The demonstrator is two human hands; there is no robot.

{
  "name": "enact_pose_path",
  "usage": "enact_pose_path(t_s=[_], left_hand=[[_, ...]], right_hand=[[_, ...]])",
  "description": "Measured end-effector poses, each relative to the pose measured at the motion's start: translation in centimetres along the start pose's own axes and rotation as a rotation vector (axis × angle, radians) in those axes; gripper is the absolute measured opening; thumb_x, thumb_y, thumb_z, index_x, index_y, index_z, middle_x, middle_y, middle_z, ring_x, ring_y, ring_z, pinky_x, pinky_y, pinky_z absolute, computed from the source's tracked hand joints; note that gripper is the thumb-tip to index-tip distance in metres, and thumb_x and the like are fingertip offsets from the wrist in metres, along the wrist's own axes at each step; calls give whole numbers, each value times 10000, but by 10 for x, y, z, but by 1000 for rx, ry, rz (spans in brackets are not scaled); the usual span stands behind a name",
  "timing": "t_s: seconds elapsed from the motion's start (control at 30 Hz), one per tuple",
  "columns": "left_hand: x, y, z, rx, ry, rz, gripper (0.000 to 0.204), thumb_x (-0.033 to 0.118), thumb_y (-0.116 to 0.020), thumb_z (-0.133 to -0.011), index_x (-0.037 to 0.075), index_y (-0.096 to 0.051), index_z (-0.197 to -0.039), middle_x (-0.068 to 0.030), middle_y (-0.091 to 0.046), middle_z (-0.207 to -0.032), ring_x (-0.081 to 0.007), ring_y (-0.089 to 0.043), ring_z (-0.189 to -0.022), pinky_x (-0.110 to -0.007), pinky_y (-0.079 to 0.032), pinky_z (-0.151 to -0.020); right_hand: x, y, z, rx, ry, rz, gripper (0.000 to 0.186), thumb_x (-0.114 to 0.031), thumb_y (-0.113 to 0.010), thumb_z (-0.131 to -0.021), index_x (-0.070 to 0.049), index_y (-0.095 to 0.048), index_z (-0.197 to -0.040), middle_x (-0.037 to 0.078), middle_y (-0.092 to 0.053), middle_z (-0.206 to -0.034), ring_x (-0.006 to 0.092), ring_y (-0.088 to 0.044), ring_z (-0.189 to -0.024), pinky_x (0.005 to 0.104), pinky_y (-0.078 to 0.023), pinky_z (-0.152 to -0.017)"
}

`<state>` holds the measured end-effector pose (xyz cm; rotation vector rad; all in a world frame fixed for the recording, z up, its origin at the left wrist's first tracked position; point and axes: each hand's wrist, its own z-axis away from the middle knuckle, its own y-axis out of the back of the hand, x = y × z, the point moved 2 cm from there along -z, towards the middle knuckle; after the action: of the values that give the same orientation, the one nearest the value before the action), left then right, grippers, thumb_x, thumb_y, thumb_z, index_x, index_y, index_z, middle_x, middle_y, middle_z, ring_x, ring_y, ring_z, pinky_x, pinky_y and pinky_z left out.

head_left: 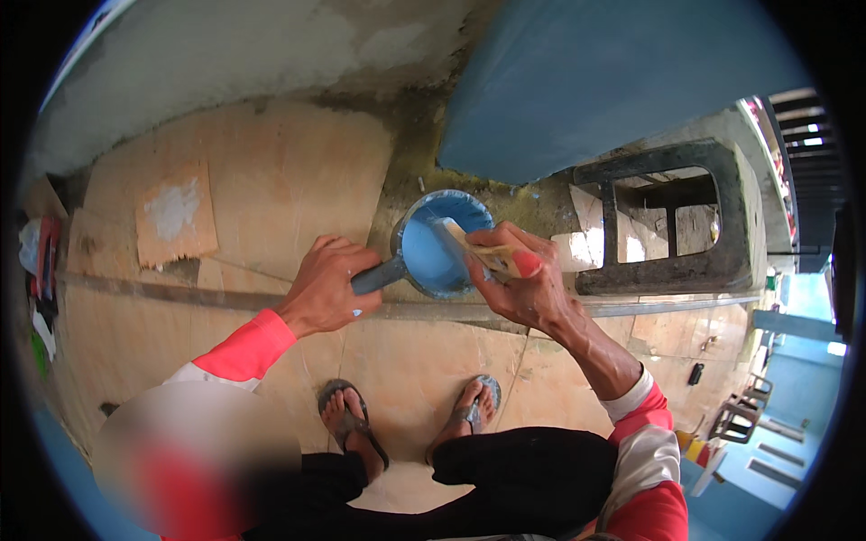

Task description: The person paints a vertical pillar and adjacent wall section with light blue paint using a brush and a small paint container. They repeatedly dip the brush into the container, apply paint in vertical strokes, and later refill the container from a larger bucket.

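So, left hand (327, 284) clamped on the stub handle of a blue dipper (469, 207), mouth up, handle running near-left, over the tiled step (302, 158); can't tell if it touches. Right hand (534, 287) clamped on a paintbrush (462, 236), long axis slanting far-left to near-right: head inside the dipper at the blue paint (422, 248), red butt out near-right. Hands apart, concrete block (744, 216) to the right.

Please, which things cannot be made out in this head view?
In the head view:
Bottom of the pot: hidden by blue paint.
Outer end of its handle: covered by the left hand.
Part of the paintbrush: covered by the right hand.
Lower-left patch: blurred.
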<state>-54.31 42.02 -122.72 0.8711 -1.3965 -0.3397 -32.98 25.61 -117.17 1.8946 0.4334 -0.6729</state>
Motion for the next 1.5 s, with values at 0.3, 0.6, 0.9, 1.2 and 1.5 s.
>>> enact_pose_path(t_s=[0.3, 0.6, 0.9, 1.2, 1.5], left_hand=[[26, 4, -17, -94, 99, -11, 266, 200, -712, -729, -3, -656, -891, -178, -632, -789, -377, -600, -801, -438, -469, -841], [14, -16, -18, -60, 125, 15, 235, 193, -695, -741, -1, -663, -869, -216, -615, -709, -400, -598, -651, -444, -467, -634], [14, -23, -17, -45, 165, 89, 234, 186, -694, -737, -1, -634, -863, -223, -621, -725, -412, -606, -667, -437, -478, -646], [25, -30, -16, -68, 136, 90, 268, 202, -730, -754, -15, -633, -877, -176, -604, -699, -282, -600, -628, -395, -472, -629], [25, -29, -19, -77, 177, 97, 289, 200, -727, -746, -23, -657, -916, -179, -623, -715, -278, -601, -621, -394, -479, -628]], right_hand=[[0, 39, 18, 362, -353, -293, 166, -120, -740, -891, -13, -735, -1018, 50, -716, -769, 85, -640, -643, 266, -512, -574], [4, 41, 45, 474, -362, -279, 206, -117, -719, -917, -17, -702, -1097, 39, -706, -802, 92, -645, -709, 254, -513, -635], [30, -8, 19, 277, -340, -153, 225, -178, -764, -843, -38, -737, -1017, 128, -707, -724, 206, -676, -607, 342, -530, -605], [50, -38, 12, 107, -345, 60, 208, -252, -737, -856, -63, -682, -924, 210, -703, -787, 435, -688, -747, 495, -542, -657], [26, -15, 24, 231, -294, -56, 177, -200, -735, -887, -55, -684, -974, 165, -702, -797, 371, -701, -726, 434, -548, -632]])
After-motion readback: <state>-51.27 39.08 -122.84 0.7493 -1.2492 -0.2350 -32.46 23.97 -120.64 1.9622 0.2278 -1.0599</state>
